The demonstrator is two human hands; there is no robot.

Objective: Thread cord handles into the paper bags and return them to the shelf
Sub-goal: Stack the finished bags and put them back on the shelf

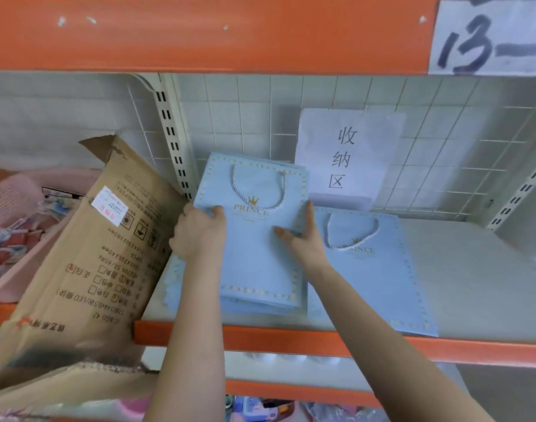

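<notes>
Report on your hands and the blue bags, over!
Left grip holds top blue bag at left edge; right grip presses its right side. Cord handle in. Cardboard box leaning close left.

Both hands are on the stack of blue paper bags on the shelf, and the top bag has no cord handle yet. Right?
Not quite. The head view shows a white cord handle already threaded into the top bag. The rest holds: the left hand and right hand are both on the stack of blue paper bags, which lies on the shelf.

Blue bag stack flat on shelf, w/ handles
</notes>
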